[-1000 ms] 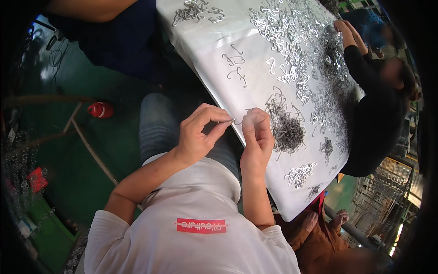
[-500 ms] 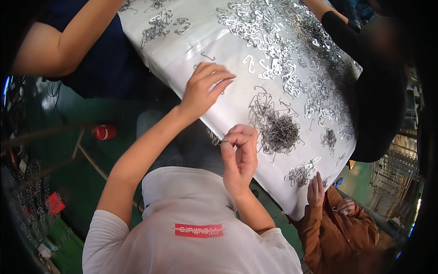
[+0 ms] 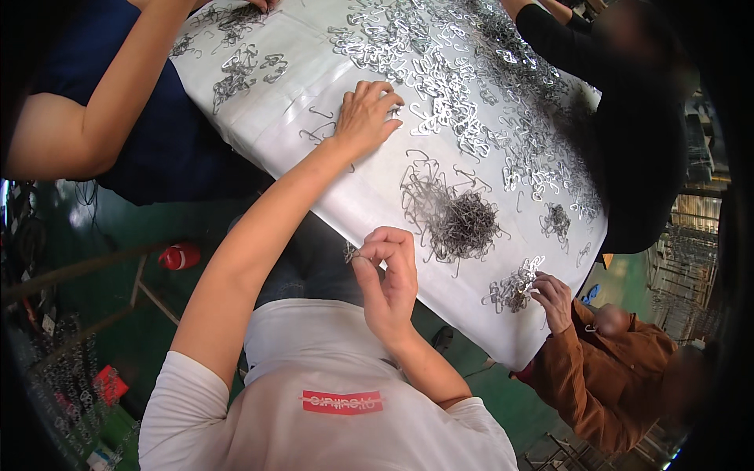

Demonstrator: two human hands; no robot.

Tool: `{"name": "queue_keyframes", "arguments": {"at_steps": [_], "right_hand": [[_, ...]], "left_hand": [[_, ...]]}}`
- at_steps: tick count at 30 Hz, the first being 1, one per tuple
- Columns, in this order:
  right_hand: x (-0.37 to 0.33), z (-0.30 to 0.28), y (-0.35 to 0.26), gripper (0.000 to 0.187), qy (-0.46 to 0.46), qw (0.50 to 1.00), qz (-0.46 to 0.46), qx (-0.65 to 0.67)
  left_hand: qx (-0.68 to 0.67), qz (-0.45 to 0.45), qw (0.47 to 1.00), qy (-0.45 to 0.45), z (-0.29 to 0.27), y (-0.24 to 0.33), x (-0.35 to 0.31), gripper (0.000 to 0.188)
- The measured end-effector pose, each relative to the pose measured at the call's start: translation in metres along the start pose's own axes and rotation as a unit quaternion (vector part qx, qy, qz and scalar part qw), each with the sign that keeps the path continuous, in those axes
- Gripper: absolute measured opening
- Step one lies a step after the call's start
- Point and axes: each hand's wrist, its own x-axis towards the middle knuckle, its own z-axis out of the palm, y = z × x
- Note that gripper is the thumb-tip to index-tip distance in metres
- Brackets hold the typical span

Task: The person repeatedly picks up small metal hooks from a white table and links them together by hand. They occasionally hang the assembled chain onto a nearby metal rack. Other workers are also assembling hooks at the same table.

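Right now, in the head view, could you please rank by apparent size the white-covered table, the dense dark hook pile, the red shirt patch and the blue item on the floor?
1. White-covered table
2. Dense dark hook pile
3. Red shirt patch
4. Blue item

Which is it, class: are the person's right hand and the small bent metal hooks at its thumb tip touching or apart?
Touching. The head view shows the right hand pinching the small bent metal hooks, which jut out to its left.

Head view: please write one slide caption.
Left hand beside metal hooks on white table; right hand pinching small metal pieces.
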Motion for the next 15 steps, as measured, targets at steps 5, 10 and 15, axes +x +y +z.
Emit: {"name": "queue_keyframes", "arguments": {"at_steps": [5, 10, 15], "right_hand": [[-0.007, 0.005, -0.004, 0.007, 0.014, 1.000, 0.010, 0.006], [-0.014, 0.008, -0.007, 0.007, 0.018, 0.999, 0.026, 0.019], [-0.017, 0.012, -0.007, 0.007, 0.022, 1.000, 0.005, -0.004]], "left_hand": [[-0.004, -0.012, 0.999, -0.031, -0.004, -0.003, -0.002, 0.036], [-0.019, -0.011, 0.999, -0.043, -0.003, -0.002, -0.002, 0.036], [-0.107, -0.026, 0.991, -0.072, -0.021, 0.017, -0.013, 0.023]]}}
